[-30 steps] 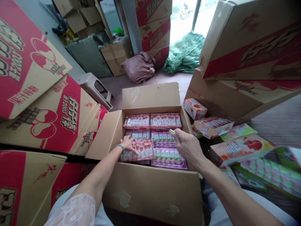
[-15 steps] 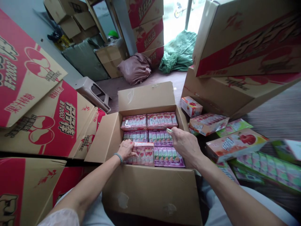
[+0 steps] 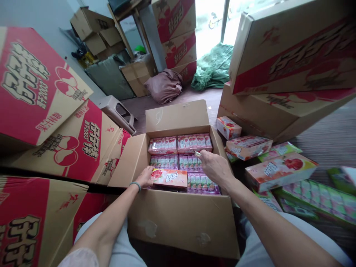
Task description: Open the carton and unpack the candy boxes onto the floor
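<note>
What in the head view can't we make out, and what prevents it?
Head view: most of the thin object, hidden by the right hand.
Head view: whatever is under the purple pack, which covers it.
Head view: lower-left carton, cut off by picture edges.
Head view: print on the green pack, blurred.

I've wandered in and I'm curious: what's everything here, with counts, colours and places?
Open carton: one, brown, centre
Pink packs: two, carton's far row
Purple packs: three showing, carton's nearer rows
Held pack: one, orange-pink, carton's near left
Floor packs: several, orange-pink or green, right
Printed cartons: several, red and brown, left, right, back
Plain cartons: several, brown, back left
Stool: one, beige, left of centre
Sack: one, maroon, beyond carton
Crumpled fabric: one heap, green, back
Left hand: one, fingers on held pack
Right hand: one, gripping small pale item, unclear
</note>
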The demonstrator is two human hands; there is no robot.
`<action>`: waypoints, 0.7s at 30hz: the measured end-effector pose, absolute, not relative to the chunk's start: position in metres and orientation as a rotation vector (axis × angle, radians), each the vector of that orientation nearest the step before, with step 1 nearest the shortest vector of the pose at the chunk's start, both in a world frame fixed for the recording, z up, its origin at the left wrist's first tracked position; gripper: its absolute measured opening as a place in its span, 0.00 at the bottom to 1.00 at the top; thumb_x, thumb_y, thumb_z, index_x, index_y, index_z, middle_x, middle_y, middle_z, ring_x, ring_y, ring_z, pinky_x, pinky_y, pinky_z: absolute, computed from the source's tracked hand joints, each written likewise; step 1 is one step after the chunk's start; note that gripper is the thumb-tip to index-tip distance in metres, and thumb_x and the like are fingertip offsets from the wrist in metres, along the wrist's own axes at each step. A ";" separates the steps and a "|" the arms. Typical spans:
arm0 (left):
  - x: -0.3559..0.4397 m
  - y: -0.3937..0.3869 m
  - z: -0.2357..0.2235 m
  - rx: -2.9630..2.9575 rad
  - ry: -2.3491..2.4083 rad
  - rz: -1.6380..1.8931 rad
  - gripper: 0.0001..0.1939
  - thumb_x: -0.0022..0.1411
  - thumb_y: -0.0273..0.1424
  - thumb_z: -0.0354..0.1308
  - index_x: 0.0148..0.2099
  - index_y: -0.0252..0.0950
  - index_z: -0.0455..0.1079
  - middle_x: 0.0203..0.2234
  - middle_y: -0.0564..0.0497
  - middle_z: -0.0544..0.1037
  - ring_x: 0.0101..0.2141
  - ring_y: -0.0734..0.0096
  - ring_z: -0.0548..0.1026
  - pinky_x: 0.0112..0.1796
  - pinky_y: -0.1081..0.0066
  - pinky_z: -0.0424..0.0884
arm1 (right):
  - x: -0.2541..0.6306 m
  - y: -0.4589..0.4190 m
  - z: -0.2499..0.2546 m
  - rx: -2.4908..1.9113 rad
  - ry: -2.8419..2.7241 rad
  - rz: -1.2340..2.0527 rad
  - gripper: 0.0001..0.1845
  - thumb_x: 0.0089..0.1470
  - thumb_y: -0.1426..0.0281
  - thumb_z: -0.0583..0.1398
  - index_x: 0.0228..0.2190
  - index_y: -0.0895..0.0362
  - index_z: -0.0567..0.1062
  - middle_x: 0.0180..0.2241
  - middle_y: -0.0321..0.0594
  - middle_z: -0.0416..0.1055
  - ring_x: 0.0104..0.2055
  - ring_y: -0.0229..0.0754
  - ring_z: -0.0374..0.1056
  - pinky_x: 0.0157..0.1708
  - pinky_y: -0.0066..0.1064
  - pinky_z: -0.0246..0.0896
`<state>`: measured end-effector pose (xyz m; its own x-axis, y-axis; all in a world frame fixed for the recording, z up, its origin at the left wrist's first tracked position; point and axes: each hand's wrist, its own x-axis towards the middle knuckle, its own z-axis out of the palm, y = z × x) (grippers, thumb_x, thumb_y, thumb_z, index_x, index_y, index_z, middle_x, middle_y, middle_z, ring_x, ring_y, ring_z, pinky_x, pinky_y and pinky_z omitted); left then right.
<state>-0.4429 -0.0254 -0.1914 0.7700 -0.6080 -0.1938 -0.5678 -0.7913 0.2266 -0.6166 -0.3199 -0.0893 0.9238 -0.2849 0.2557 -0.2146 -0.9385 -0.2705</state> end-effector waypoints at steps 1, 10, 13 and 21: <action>-0.445 -0.031 -0.186 2.778 -0.918 -0.347 0.34 0.42 0.35 0.68 0.52 0.36 0.63 0.46 0.45 0.70 0.45 0.59 0.73 0.45 0.65 0.71 | -0.616 -0.320 -0.089 -2.824 0.371 -0.455 0.14 0.66 0.66 0.48 0.38 0.55 0.72 0.34 0.39 0.77 0.32 0.41 0.72 0.25 0.32 0.39; -0.515 -0.042 -0.095 2.427 -0.859 0.093 0.34 0.39 0.32 0.67 0.50 0.34 0.61 0.41 0.48 0.66 0.42 0.62 0.71 0.43 0.63 0.72 | -0.632 -0.295 -0.072 -2.759 0.072 -0.558 0.16 0.66 0.65 0.47 0.36 0.55 0.72 0.34 0.39 0.76 0.34 0.40 0.71 0.29 0.29 0.45; -0.554 -0.032 -0.101 2.294 -0.874 0.063 0.37 0.38 0.32 0.69 0.51 0.36 0.59 0.43 0.47 0.66 0.43 0.60 0.71 0.45 0.60 0.71 | -0.647 -0.270 -0.065 -2.885 -0.179 -0.430 0.14 0.65 0.67 0.49 0.32 0.55 0.72 0.31 0.38 0.75 0.32 0.40 0.70 0.28 0.30 0.44; -0.596 -0.027 -0.137 2.175 -0.818 0.181 0.34 0.44 0.38 0.69 0.51 0.37 0.59 0.43 0.45 0.69 0.44 0.57 0.70 0.47 0.57 0.69 | -0.655 -0.204 -0.069 -3.111 -0.533 -0.109 0.09 0.59 0.74 0.53 0.35 0.57 0.74 0.33 0.44 0.74 0.34 0.43 0.70 0.30 0.32 0.49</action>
